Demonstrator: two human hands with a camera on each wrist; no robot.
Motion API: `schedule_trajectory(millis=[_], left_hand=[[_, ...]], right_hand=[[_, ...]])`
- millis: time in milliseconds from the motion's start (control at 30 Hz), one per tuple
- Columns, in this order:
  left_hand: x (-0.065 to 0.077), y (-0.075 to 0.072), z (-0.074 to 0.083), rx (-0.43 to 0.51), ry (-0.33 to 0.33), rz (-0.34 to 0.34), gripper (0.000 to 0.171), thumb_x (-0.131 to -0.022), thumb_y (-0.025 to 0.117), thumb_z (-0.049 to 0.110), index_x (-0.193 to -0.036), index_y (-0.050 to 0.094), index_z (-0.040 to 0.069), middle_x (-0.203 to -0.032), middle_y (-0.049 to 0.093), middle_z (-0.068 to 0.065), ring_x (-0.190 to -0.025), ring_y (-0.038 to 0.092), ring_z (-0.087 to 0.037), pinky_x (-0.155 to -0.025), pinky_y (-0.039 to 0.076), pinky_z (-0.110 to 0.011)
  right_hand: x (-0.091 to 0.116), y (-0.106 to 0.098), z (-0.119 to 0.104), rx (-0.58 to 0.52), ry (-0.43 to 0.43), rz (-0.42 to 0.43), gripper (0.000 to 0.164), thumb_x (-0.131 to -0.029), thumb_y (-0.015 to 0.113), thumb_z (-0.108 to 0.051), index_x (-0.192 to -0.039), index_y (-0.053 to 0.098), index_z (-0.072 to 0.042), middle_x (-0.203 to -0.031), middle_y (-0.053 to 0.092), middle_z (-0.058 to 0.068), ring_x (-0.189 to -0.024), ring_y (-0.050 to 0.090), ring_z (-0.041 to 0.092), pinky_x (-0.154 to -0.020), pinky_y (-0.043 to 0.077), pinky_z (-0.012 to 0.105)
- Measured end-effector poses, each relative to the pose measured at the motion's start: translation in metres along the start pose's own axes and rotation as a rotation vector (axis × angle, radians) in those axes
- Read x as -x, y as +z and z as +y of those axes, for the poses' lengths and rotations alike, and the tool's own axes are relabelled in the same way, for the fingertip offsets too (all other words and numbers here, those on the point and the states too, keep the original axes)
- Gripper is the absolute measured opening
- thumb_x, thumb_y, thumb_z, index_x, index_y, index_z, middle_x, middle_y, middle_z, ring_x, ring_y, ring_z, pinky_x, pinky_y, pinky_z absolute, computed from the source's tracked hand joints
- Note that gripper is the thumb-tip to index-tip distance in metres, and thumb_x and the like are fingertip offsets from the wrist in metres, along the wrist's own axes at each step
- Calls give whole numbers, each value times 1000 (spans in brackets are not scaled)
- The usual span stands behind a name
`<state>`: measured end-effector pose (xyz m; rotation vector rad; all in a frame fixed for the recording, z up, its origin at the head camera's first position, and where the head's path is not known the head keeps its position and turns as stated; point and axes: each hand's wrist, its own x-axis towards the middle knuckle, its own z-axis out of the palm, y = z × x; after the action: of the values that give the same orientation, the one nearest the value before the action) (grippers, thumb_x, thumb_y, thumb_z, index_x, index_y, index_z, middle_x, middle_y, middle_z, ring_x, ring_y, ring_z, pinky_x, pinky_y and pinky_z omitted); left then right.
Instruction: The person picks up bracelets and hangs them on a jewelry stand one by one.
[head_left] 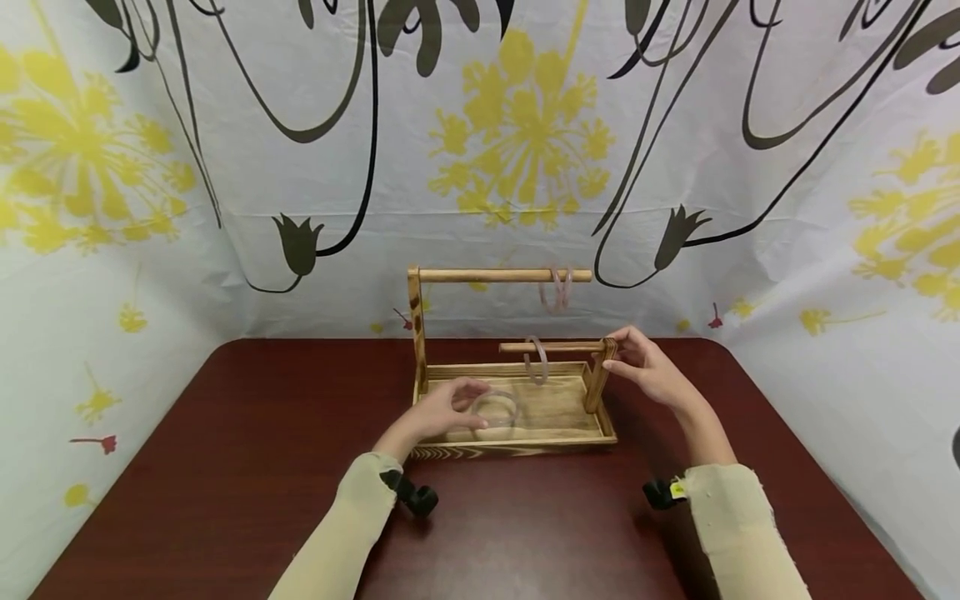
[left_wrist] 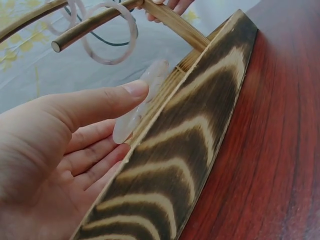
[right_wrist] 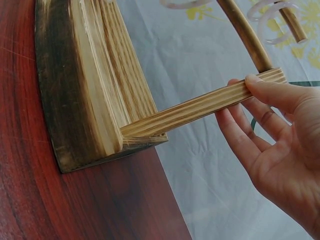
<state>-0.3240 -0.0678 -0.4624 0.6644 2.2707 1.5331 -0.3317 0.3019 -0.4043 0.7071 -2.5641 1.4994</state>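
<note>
A pale translucent bangle point(left_wrist: 152, 80) is pinched by my left hand point(head_left: 442, 410), thumb on its near side, over the tray of a wooden rack point(head_left: 513, 448). My right hand point(head_left: 651, 371) grips the top of the rack's short right post point(right_wrist: 190, 111) between thumb and fingers. From that post a lower bar point(head_left: 573, 347) runs left, with one pale bangle point(head_left: 542, 358) hanging on it. Two pinkish bangles point(head_left: 557, 293) hang close together near the free right end of the upper bar point(head_left: 480, 275).
The rack stands toward the back of a dark red-brown table point(head_left: 517, 525). Its tall left post point(head_left: 417, 329) carries the upper bar. A white cloth point(head_left: 480, 179) with yellow and grey flower prints hangs behind the table and along both sides.
</note>
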Motion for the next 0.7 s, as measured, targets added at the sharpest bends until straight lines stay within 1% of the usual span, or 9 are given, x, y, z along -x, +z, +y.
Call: schedule_trajectory(millis=[133,267,400,533,700], left_hand=[[3,-1,2,17,11,14,59,-86,79,14,-139,54,8,-144,53,-15,-139,46,-38,-119,36,-50],[5,-5,3,22,27,21,59,-86,78,13,-139,54,7,-145,53,-15,-139,47,-39,-118,37,-50],[6,-10,4,41,54,21,59,-87,78,14,-140,52,5,-144,53,-17,-138,47,-40,-117,39,-49],[8,-13,4,86,77,16,58,-89,76,11,-141,51,4,-145,52,-18,-139,46,-39,-117,40,-47],[11,-16,4,157,70,26,57,-90,73,8,-142,51,4,-147,51,-17,-141,45,-34,-118,39,-43]], right_hand=[[1,1,1,-34,-7,-4,28,-95,62,2,-118,47,9,-99,67,-12,-91,65,0,-79,52,16],[0,1,0,-35,-7,-5,28,-96,61,2,-119,46,9,-98,65,-11,-91,64,1,-78,52,16],[0,0,0,-38,-2,-3,27,-95,61,2,-118,46,9,-98,67,-9,-90,65,2,-78,52,16],[1,0,-1,-26,3,-1,28,-95,61,2,-118,46,8,-98,66,-10,-90,64,1,-78,51,15],[1,1,-1,-31,10,-3,28,-95,61,2,-118,46,8,-99,66,-10,-90,65,2,-79,51,16]])
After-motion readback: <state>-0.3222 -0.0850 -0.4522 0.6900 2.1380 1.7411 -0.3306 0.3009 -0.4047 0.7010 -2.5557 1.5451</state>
